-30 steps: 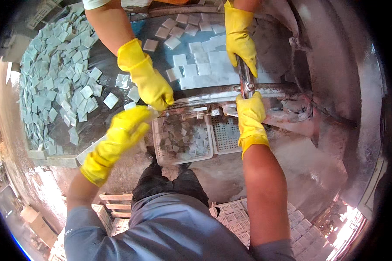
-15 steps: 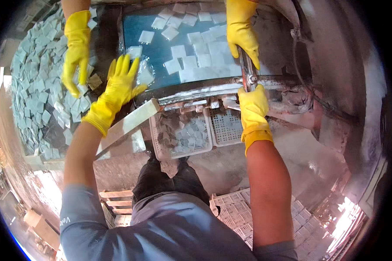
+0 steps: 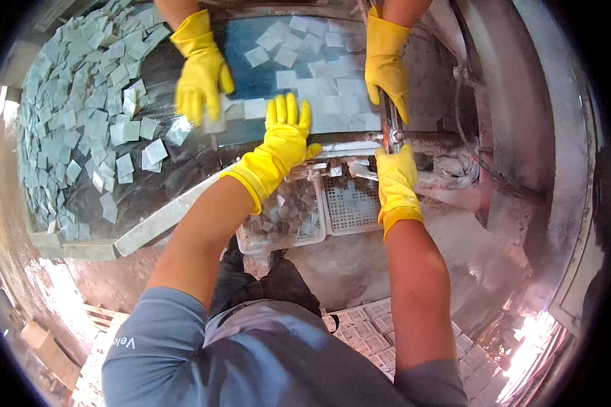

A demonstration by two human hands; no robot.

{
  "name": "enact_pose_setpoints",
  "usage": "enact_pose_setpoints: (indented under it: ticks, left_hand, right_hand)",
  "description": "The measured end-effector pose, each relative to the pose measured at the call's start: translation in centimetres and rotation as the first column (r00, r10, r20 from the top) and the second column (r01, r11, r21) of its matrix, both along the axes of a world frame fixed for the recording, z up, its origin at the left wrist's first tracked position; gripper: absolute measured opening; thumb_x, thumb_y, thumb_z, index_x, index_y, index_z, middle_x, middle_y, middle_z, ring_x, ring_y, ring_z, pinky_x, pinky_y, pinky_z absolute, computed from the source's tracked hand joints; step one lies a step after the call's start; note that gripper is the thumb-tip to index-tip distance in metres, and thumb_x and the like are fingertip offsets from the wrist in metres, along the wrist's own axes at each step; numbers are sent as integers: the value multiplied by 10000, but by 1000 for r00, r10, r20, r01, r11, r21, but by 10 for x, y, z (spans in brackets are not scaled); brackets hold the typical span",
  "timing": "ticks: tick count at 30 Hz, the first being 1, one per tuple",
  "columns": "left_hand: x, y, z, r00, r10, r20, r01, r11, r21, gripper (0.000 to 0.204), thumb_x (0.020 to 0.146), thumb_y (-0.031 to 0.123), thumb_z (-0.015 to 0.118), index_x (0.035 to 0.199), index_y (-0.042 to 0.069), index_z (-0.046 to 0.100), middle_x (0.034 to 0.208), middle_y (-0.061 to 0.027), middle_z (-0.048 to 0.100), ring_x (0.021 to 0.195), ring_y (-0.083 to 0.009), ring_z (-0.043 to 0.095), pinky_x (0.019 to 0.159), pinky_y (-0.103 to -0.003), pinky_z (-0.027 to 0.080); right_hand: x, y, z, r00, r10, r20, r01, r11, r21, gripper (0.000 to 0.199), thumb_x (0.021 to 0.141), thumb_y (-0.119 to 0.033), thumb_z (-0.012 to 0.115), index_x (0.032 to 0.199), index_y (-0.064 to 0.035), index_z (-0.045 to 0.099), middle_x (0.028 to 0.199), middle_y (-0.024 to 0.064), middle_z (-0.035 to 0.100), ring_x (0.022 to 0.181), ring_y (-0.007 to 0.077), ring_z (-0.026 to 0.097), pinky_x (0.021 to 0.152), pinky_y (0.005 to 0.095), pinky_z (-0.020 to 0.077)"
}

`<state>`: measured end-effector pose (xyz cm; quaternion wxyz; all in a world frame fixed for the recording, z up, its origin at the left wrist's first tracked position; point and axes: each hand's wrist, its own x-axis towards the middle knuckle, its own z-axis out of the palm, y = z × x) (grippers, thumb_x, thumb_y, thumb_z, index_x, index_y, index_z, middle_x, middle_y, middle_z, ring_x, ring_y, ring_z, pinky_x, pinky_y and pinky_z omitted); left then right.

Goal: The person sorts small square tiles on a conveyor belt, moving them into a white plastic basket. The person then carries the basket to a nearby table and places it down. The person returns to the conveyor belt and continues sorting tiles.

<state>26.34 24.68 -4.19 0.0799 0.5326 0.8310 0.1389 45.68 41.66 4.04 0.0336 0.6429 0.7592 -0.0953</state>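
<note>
Well, L hand (image 3: 284,139) is over tiles (image 3: 331,105) w/ R hand (image 3: 396,171) gripping bar (image 3: 392,130).

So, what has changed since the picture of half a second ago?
Your left hand moved rightward, onto or just above the tiles on the blue surface. The co-worker's hand at left also moved right, away from the tile pile. Your right hand still grips the metal bar.

White lettering (image 3: 121,342) runs along the left sleeve (image 3: 164,324), and tiny unreadable print (image 3: 357,333) marks pale sheets (image 3: 375,347) below.
</note>
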Motion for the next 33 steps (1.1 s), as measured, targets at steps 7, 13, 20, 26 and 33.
enact_pose_setpoints:
  ticks: [7,13,20,26,33]
  left_hand:
    - [-53,-115,64,970,-130,207,37,915,402,677,875,254,836,1468,29,598,1474,-310,595,1391,-494,558,1171,-533,450]
    - [-127,-217,28,942,220,-252,-213,976,56,843,911,418,809,1591,54,469,1557,-309,501,1425,-531,460,1205,-638,308]
    - [-102,-66,14,987,130,-97,-109,974,197,859,909,540,761,1567,63,484,1510,-297,488,1369,-508,461,1164,-610,320]
    - [-71,2,-11,924,378,61,-376,866,331,1074,900,641,718,1680,50,275,1707,-374,176,1571,-575,173,1231,-732,123]
    - [-64,-29,2,982,70,-176,-45,988,146,756,889,481,792,1484,68,577,1529,-292,521,1376,-566,496,1149,-681,368]
  right_hand:
    - [12,3,-10,999,33,-39,-32,999,30,643,812,-479,783,1245,-21,653,1204,271,737,1124,451,723,963,527,566]
    - [-3,-6,7,999,-22,-29,22,1000,0,614,812,-442,796,1231,-7,687,1188,266,727,1131,460,698,979,526,546]
    - [3,-1,0,999,-45,-31,45,999,-6,648,815,-456,799,1285,-28,673,1210,265,729,1128,455,707,971,529,548]
    - [0,-2,-4,999,3,34,-3,1000,9,666,838,-503,755,1294,-32,637,1168,267,757,1100,451,735,943,541,573]
    - [5,0,-6,999,21,-28,-20,999,31,634,828,-484,758,1253,-23,664,1180,267,753,1120,460,723,966,535,562]
